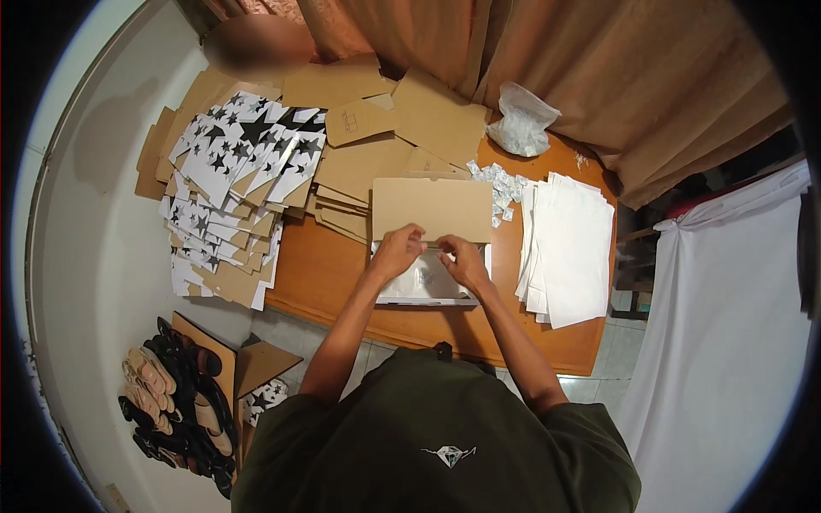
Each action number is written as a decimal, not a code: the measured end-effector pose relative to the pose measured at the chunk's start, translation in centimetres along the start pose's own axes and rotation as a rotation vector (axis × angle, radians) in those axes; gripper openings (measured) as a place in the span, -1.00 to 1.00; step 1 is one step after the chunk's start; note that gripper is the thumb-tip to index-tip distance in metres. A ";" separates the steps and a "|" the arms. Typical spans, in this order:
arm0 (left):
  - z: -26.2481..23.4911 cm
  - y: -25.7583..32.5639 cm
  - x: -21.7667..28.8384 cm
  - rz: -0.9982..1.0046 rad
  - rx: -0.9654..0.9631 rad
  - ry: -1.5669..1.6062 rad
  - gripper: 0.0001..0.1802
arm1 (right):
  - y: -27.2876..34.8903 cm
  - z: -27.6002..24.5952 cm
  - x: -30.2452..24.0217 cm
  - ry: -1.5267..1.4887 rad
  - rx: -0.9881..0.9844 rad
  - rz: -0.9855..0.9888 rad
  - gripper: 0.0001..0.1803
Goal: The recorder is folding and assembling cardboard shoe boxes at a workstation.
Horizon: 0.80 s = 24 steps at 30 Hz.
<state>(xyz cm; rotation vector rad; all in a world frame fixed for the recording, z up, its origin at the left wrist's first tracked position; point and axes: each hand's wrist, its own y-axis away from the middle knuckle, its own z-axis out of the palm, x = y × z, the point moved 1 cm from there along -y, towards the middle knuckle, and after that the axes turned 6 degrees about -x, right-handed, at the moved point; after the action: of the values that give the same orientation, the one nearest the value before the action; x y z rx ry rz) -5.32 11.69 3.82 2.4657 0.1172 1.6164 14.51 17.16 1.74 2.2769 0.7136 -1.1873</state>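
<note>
In front of me on the table lies an open cardboard box (432, 209), its brown lid raised at the back and its walls white outside. Pale lining paper (438, 282) covers the inside, with a small greyish patch on it that I cannot make out. Over the box's back edge, by the lid fold, my left hand (400, 250) has its fingers curled and pinched. My right hand (464, 260) is close beside it, fingers also bent together over the same edge. What the fingertips hold, if anything, is too small to tell.
Star-patterned flat box blanks (248, 162) pile up at left, with brown cardboard sheets (359, 167) behind. Small white sachets (500, 188), a plastic bag (522, 120) and a stack of white paper (573, 248) lie at right. Sandals (184, 393) stand at lower left, below the wooden table (308, 265).
</note>
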 end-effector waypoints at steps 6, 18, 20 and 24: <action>-3.6 -5.2 3.3 0.250 0.242 -0.315 -0.71 | -4.8 -4.1 -3.5 0.232 0.206 -0.166 -0.67; -5.0 -8.9 0.7 0.258 0.189 -0.746 -0.50 | -9.6 -5.4 -3.2 0.670 0.253 -0.112 -0.36; -5.1 -7.7 1.8 0.325 0.205 -0.737 -0.56 | -8.7 -5.5 -3.7 0.657 0.277 -0.146 -0.41; -4.9 -4.6 3.8 0.403 0.286 -0.704 -0.63 | -5.7 -6.0 -5.0 0.577 0.310 -0.297 -0.64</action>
<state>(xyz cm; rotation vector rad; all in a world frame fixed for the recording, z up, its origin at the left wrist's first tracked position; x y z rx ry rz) -8.10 17.36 8.24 3.2853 -0.2853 0.7676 11.99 24.04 8.02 2.8964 1.1781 -0.7891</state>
